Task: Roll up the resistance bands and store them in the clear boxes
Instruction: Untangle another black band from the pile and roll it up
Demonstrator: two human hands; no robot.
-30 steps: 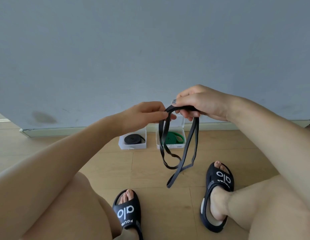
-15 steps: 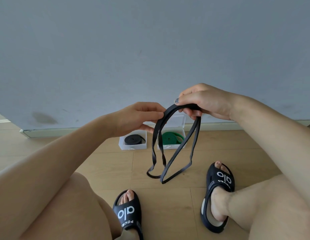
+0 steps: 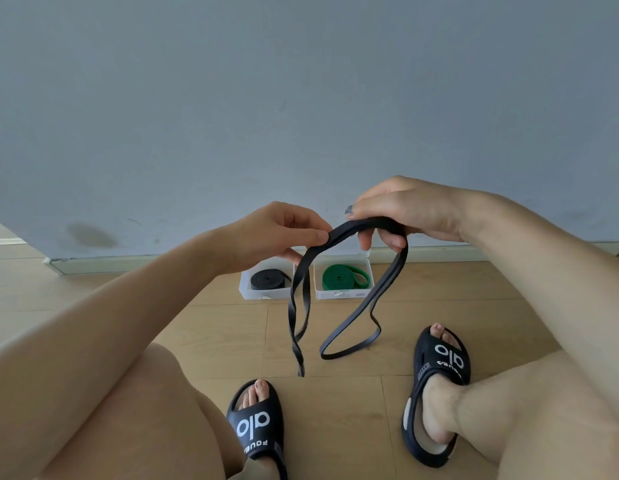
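A thin black resistance band hangs in loose loops above the wooden floor. My left hand pinches its top left part between thumb and fingers. My right hand grips the doubled top of the band with curled fingers. Behind the band, by the wall, stand two clear boxes. The left box holds a rolled black band. In the right box lies a rolled green band.
A grey wall with a white skirting board runs close behind the boxes. My feet in black slides rest on the floor on either side of the hanging loops, with my knees in the foreground.
My hands have drawn a little apart along the band's top. The hanging loops have swung and spread, one strand now drooping lower at the left, the other curling right.
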